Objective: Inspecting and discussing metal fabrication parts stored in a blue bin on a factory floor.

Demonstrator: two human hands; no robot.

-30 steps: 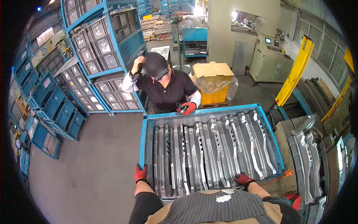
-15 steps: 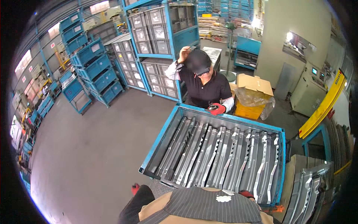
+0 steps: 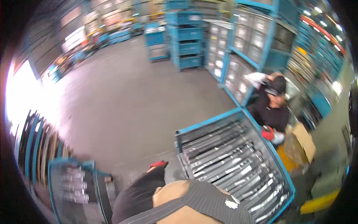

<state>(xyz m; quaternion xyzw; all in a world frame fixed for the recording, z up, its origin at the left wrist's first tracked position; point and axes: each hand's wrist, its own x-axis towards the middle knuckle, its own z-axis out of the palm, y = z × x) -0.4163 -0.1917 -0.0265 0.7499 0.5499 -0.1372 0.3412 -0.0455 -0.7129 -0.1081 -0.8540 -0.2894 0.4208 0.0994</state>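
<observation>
My left hand point(image 3: 159, 164), in a red glove, hangs beyond my dark sleeve, apart from the near left corner of a blue-framed metal bin point(image 3: 209, 125). Motion blur and its small size hide how its fingers lie. My right hand is out of sight. Inside the bin, long grey stamped metal parts point(image 3: 238, 160) lie side by side in a row. The striped bib of my apron point(image 3: 209, 198) covers the lower middle of the view.
A co-worker point(image 3: 274, 108) in a dark cap stands at the bin's far side, a red-gloved hand near its rim. Beside them is an opened cardboard box point(image 3: 304, 140). Grey crates fill a blue rack point(image 3: 238, 56). Another blue-framed bin point(image 3: 72, 162) holds metal parts at lower left.
My view has swung left, so the bin now appears farther right and turned. My right hand, earlier partly visible by the bin's near edge, has gone from view. The co-worker's head has tilted.
</observation>
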